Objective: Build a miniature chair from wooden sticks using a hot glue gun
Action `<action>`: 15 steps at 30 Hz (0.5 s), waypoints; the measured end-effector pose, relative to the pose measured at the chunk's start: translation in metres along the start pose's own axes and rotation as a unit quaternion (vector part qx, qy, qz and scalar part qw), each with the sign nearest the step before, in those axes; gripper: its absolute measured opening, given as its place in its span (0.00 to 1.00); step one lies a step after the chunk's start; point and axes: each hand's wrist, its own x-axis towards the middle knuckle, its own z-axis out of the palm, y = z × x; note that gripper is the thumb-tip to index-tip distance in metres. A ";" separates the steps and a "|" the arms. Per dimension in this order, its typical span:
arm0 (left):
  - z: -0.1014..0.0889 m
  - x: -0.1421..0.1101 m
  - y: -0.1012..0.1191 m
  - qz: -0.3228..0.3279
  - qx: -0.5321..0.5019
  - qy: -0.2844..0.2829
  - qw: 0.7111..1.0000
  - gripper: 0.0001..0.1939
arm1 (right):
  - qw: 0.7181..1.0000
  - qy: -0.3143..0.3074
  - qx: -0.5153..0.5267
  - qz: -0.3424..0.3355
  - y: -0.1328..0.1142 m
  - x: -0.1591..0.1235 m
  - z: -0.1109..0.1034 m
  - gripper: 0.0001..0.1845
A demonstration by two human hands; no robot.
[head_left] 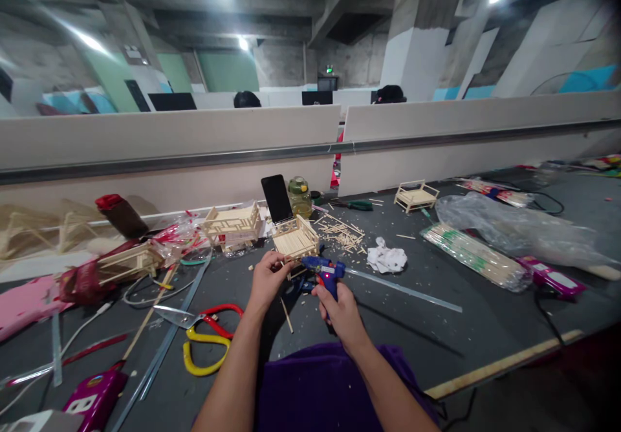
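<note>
My right hand (pixel 339 309) is wrapped round a blue hot glue gun (pixel 323 268), its nozzle pointing left and a long clear glue stick (pixel 407 288) poking out of its back. Close to the nozzle is a small wooden stick model (pixel 295 239), like a miniature bed with railings. The fingers of my left hand (pixel 272 275) are pinched at the model's near edge; whether they grip the model or a small stick there is hard to make out. Behind it a black phone (pixel 276 198) leans near a green jar (pixel 299 196).
Red-and-yellow scissors (pixel 208 341) and clear glue sticks (pixel 160 354) lie at left. Another stick model (pixel 233 224) stands behind left, one more (pixel 416 196) at back right. Loose stick pieces (pixel 342 233), crumpled tissue (pixel 387 256) and bagged sticks (pixel 475 256) lie right. A white partition (pixel 194 134) runs behind.
</note>
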 end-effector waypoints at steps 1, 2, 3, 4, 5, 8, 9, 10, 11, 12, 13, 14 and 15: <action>0.000 0.000 0.000 0.000 0.000 0.000 1.000 0.07 | 1.000 0.001 0.000 -0.001 0.000 0.000 0.000 0.25; 0.000 0.000 0.000 -0.001 0.000 0.000 1.000 0.07 | 1.000 0.001 0.000 -0.003 0.001 0.000 0.000 0.25; 0.000 0.000 0.000 -0.001 -0.001 -0.001 1.000 0.07 | 1.000 0.000 0.001 -0.004 0.000 0.000 0.001 0.25; 0.000 0.000 0.000 -0.001 -0.001 -0.002 1.000 0.07 | 1.000 -0.003 0.002 -0.002 0.000 0.000 0.001 0.25; 0.000 0.000 0.000 -0.001 -0.001 -0.003 1.000 0.07 | 1.000 -0.005 0.003 0.000 -0.001 0.000 0.001 0.26; 0.000 0.000 0.001 -0.001 0.000 -0.003 1.000 0.07 | 1.000 -0.007 0.000 0.005 -0.002 0.000 0.002 0.27; 0.000 0.000 0.001 -0.001 0.000 -0.003 1.000 0.07 | 1.000 -0.007 -0.003 0.005 -0.002 0.000 0.002 0.27; 0.000 0.000 0.001 -0.001 -0.001 -0.003 1.000 0.07 | 1.000 -0.007 -0.007 0.005 -0.002 0.000 0.002 0.27; 0.000 0.000 0.001 -0.002 -0.001 -0.003 1.000 0.07 | 1.000 -0.007 -0.011 0.005 -0.002 0.000 0.002 0.26; 0.000 0.000 0.001 -0.003 -0.001 -0.003 1.000 0.07 | 1.000 -0.006 -0.015 0.004 -0.001 0.000 0.002 0.26; 0.000 0.000 0.001 -0.004 -0.001 -0.003 1.000 0.07 | 1.000 -0.005 -0.018 0.004 0.000 0.001 0.001 0.26; 0.000 0.000 0.001 -0.005 -0.001 -0.004 1.000 0.07 | 1.000 -0.005 -0.022 0.003 0.001 0.001 0.001 0.25; 0.000 0.000 0.001 -0.005 -0.001 -0.004 1.000 0.07 | 1.000 -0.005 -0.025 0.002 0.003 0.001 0.001 0.25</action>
